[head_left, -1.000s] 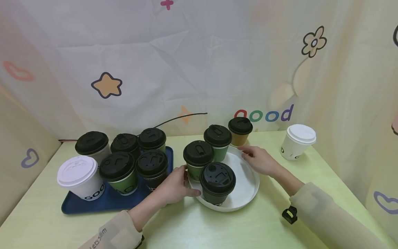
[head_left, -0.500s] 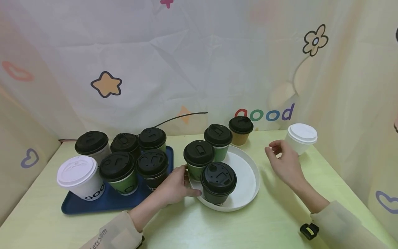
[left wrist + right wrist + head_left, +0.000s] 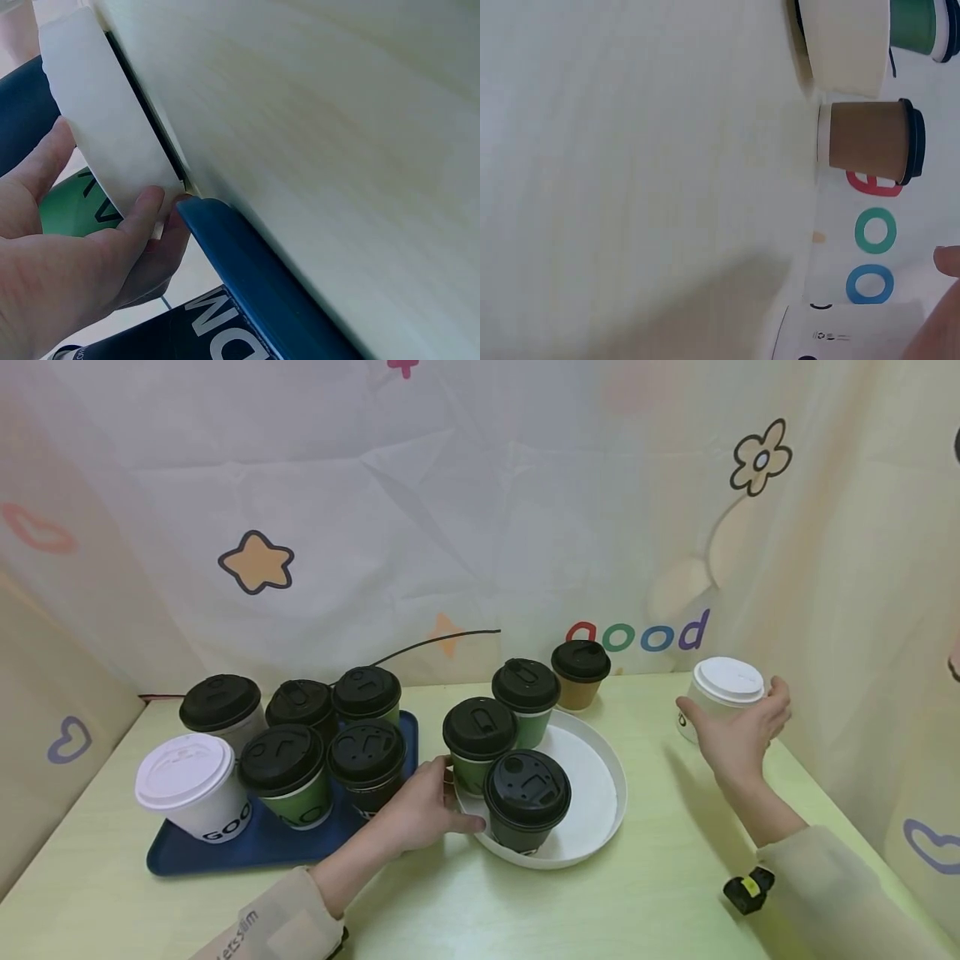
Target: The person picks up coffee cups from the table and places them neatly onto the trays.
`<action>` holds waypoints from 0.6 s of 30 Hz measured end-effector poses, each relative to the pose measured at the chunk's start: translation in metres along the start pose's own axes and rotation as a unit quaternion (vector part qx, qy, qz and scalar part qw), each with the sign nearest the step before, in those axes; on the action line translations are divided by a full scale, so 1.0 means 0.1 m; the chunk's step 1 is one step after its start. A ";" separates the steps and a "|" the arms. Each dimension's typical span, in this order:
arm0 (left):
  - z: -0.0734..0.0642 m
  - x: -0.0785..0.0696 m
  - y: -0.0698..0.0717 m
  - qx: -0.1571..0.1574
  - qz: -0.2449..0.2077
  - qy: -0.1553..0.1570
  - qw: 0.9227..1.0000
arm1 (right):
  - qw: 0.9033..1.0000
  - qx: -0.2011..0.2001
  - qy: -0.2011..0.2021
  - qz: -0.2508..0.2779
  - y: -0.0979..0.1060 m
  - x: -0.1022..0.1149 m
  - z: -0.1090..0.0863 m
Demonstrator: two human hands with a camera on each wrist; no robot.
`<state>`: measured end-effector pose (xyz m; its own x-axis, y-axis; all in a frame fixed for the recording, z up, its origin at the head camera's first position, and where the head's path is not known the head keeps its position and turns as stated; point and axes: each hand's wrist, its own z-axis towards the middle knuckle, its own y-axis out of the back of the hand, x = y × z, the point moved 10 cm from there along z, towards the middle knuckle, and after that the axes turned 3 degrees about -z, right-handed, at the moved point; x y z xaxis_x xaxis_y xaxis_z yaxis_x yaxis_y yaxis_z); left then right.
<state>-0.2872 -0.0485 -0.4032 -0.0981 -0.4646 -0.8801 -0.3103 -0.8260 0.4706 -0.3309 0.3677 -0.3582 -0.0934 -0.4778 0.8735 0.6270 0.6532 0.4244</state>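
Observation:
My left hand (image 3: 423,810) holds the left side of a round white tray (image 3: 592,793), thumb near the upper rim and bent fingers low on the wall (image 3: 105,112). On that tray stand three black-lidded paper cups: a green cup (image 3: 480,772), a paler green cup (image 3: 531,731) and a dark cup (image 3: 521,835). Over at the right, my right hand (image 3: 738,743) is spread around a white cup (image 3: 726,683) with a white lid, thumb to its left and fingers to its right. The right wrist view shows the thumb (image 3: 949,260) apart from the white cup (image 3: 855,334).
A blue tray (image 3: 277,847) on the left bears several lidded cups, among them a white-lidded cup (image 3: 198,789) at its front corner. Behind the round tray stands a brown cup (image 3: 579,693) with a black lid. A printed curtain (image 3: 337,527) backs the table.
My right hand has left the far right rim of the round tray and moved right to the white cup, its fingers spreading around it. The left hand has stayed put.

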 end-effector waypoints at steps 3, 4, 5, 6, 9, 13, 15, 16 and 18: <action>-0.01 0.00 0.00 0.000 -0.004 -0.001 1.000 | 1.000 0.007 -0.030 -0.007 -0.05 -0.07 0.08; -0.01 0.00 0.00 0.001 -0.006 -0.001 1.000 | 0.999 0.008 -0.039 -0.010 -0.06 -0.10 0.11; -0.01 0.00 0.00 0.001 -0.007 -0.001 1.000 | 0.999 0.009 -0.046 -0.011 -0.07 -0.12 0.14; -0.01 0.00 0.00 0.001 -0.008 -0.001 1.000 | 0.999 0.010 -0.052 -0.011 -0.08 -0.14 0.16; -0.01 0.00 0.00 0.002 -0.010 -0.001 1.000 | 0.998 0.007 -0.063 -0.009 -0.09 -0.19 0.24; -0.01 0.00 0.00 0.003 -0.012 -0.001 1.000 | 0.997 0.006 -0.072 -0.012 -0.10 -0.25 0.32; -0.01 0.01 0.00 0.003 -0.012 0.000 1.000 | 0.997 0.014 -0.075 -0.014 -0.11 -0.26 0.35; -0.01 0.01 0.00 0.003 -0.011 0.000 1.000 | 0.997 0.020 -0.076 -0.016 -0.11 -0.27 0.36; -0.01 0.02 0.00 0.003 -0.012 0.000 1.000 | 0.997 0.034 -0.072 -0.014 -0.13 -0.26 0.38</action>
<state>-0.2860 -0.0497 -0.4047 -0.0904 -0.4451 -0.8909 -0.3178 -0.8349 0.4493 -0.3660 0.3941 -0.3778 -0.2227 -0.4102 0.8844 0.5695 0.6815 0.4596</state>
